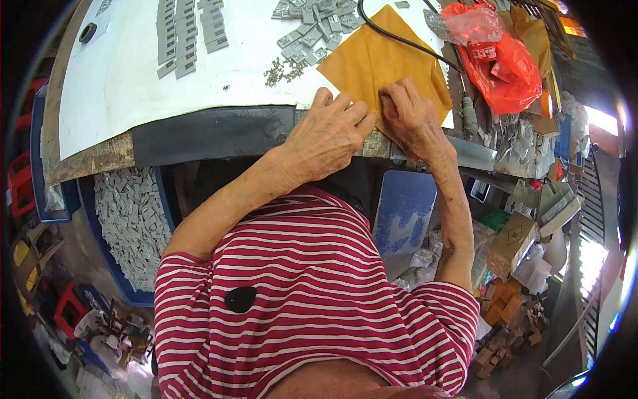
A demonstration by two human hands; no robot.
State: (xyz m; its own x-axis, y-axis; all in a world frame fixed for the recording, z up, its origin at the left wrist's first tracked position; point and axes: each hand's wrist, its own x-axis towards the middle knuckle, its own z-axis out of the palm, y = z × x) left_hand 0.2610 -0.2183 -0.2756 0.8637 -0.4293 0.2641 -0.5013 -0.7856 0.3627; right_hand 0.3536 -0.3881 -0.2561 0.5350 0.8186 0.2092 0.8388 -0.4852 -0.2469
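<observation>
While my left hand [325, 136] curls near the front edge of the worktop [100, 156], its grip too hidden for me to tell, my right hand [415, 116] pinches a small dark piece [382, 93] over a tan sheet [399, 50]. I judge the piece light, stiff and easily dropped, best held by its sides; the sheet looks thin and pliable, best taken by a corner. Gray rectangular parts [323, 28] lie heaped just beside it.

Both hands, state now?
Left hand: partly curled; whether it holds anything can't be told.
Right hand: closed, pinching a small dark piece over the tan sheet.
</observation>
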